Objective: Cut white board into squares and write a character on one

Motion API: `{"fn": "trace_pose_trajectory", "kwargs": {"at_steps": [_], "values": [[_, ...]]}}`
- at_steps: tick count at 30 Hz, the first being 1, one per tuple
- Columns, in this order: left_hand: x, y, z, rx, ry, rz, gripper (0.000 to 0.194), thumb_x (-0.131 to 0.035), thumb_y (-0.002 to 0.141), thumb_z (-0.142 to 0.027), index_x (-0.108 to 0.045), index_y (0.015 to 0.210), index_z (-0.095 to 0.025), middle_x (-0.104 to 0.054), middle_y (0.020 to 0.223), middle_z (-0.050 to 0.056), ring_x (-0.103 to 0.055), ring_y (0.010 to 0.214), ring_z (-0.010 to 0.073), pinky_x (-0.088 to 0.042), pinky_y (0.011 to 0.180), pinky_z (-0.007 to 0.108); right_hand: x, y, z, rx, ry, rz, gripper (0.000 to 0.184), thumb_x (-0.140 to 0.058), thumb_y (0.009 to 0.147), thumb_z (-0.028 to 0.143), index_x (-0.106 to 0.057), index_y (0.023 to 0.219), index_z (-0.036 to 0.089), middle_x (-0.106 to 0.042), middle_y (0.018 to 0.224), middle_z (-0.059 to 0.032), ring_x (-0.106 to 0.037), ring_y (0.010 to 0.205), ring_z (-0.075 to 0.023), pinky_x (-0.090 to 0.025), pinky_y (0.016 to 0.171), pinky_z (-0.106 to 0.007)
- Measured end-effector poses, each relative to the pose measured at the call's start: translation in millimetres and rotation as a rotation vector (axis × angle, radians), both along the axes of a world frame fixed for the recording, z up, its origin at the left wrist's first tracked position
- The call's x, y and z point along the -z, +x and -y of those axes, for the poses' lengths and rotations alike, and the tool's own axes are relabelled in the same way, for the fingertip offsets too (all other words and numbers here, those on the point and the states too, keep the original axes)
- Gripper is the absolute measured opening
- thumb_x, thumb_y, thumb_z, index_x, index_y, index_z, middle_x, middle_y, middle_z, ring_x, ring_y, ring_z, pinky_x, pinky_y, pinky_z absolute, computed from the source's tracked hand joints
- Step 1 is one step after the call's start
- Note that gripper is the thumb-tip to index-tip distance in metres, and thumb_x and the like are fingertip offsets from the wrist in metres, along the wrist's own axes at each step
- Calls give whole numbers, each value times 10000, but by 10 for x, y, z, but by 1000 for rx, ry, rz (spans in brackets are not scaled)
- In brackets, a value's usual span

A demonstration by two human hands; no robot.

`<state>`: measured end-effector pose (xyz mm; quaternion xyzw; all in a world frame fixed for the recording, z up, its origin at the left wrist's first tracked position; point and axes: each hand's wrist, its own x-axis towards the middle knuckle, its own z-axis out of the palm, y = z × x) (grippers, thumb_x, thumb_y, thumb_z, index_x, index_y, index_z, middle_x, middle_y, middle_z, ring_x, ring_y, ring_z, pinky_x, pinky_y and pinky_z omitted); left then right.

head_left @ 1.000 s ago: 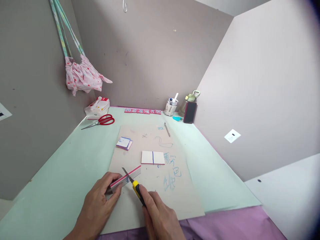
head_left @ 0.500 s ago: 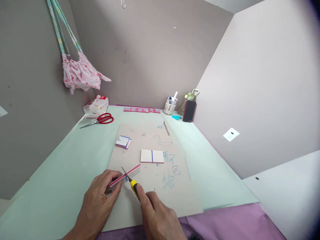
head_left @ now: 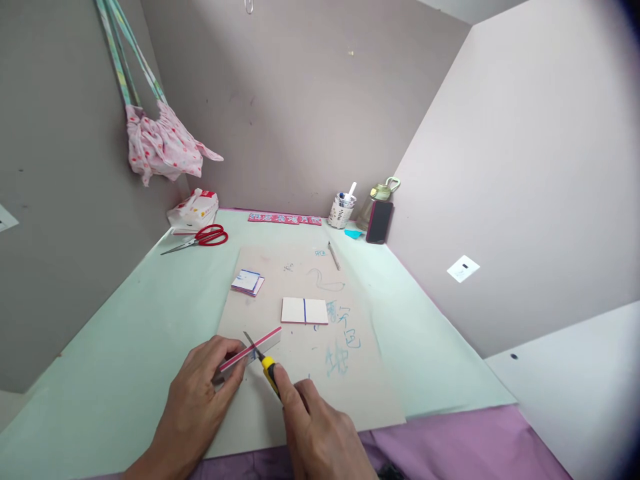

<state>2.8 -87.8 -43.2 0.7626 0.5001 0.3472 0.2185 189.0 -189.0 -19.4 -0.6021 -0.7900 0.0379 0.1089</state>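
Between thumb and fingers, my left hand (head_left: 205, 393) grips a white foam-like board strip (head_left: 270, 341) with a pink edge, standing on its long side. My right hand (head_left: 317, 420) is closed around a yellow and black utility knife (head_left: 269, 368). The knife's blade lies across the strip's top edge, near its middle, beside a blue mark. Just beyond lies a white board piece (head_left: 315, 311) with a blue line across it. Farther left rests a small stack of white squares (head_left: 247, 281) with blue edges. A large grey-beige board (head_left: 350, 400) with blue scribbles lies under everything.
Red-handled scissors (head_left: 210, 235) and a tissue pack (head_left: 194, 209) lie at the back left. A pen-like craft knife (head_left: 333, 255) is on the board's far edge. A pen jar (head_left: 341, 212), a bottle (head_left: 383, 191) and a phone (head_left: 379, 222) stand at the back wall. A lettered pink strip (head_left: 284, 219) lies there too.
The view has shifted very slightly. Both hands, the knife and the board strip hold nearly the same positions, with the blade still across the strip's edge.
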Motion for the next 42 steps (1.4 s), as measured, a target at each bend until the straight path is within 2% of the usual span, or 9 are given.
{"fn": "trace_pose_trajectory", "kwargs": {"at_steps": [12, 18, 25, 30, 42], "values": [[-44, 9, 4, 13, -25, -8, 175, -511, 920, -428, -608, 890, -286, -674, 901, -24, -587, 934, 219, -446, 825, 330, -59, -51, 26, 28, -45, 50, 898, -510, 738, 42, -163, 1560, 150, -651, 1017, -109, -652, 689, -196, -492, 494, -248], [-74, -4, 5, 27, -36, -9, 179, -511, 922, -427, -611, 885, -282, -674, 903, -20, -579, 940, 220, -440, 829, 337, 3, -32, 22, 4, 2, 48, 934, -501, 717, 27, -118, 1562, 132, -644, 1015, -112, -644, 671, -203, -483, 468, -264], [-89, 12, 12, 19, -6, -27, 190, -503, 928, -422, -613, 867, -279, -676, 879, -18, -587, 922, 216, -452, 814, 330, 0, -31, 16, 13, -31, 56, 975, -484, 686, 14, -82, 1565, 142, -644, 1018, -111, -650, 676, -203, -477, 485, -262], [-81, 11, 4, 12, 25, -29, 193, -508, 922, -424, -614, 853, -278, -673, 861, -20, -597, 901, 214, -453, 808, 326, 4, -13, 11, -16, -55, 46, 984, -464, 704, 9, -17, 1570, 143, -641, 1017, -109, -653, 675, -215, -476, 475, -269], [-103, 16, 3, 17, 31, -29, 194, -501, 921, -415, -604, 840, -273, -673, 845, -13, -598, 886, 219, -453, 808, 339, -1, -16, 7, -4, -85, 20, 930, -469, 752, -6, -74, 1575, 170, -636, 1032, -110, -655, 707, -204, -490, 510, -264]]}}
